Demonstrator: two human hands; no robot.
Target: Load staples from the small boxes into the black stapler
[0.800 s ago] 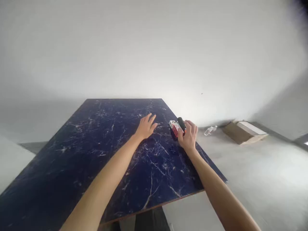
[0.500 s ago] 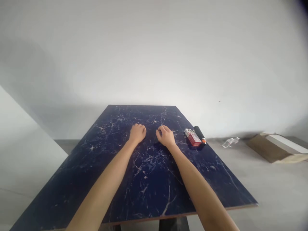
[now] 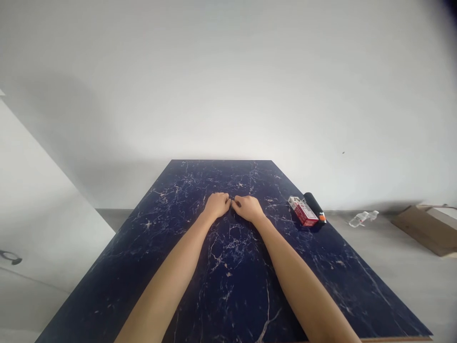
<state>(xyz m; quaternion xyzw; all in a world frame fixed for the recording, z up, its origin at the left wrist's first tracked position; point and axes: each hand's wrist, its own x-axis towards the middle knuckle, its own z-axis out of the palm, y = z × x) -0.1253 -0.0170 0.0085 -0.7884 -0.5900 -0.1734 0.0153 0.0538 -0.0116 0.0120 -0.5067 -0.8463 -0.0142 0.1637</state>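
Note:
My left hand [image 3: 217, 205] and my right hand [image 3: 247, 207] meet near the middle of the dark blue, white-veined table [image 3: 232, 295]. Both are closed, with fingers curled and thumbs turned towards each other, only a narrow gap apart. Something small and dark may show between the fingertips; against the dark tabletop I cannot make out what it is. To the right of my right hand lies a red and white box [image 3: 303, 211]. Beside that box is a black cylinder with an orange and white end [image 3: 314, 206].
A pale wall [image 3: 228, 85] rises behind the table's far edge. On the floor to the right lie a clear plastic bottle [image 3: 358, 219] and an open cardboard box [image 3: 426, 228]. A white door with a dark handle [image 3: 11, 257] stands at the left.
My hands have come together from a wider spacing, and their fingers are more closed. The view has shifted, so the table and the things beside it appear further right and slightly lower.

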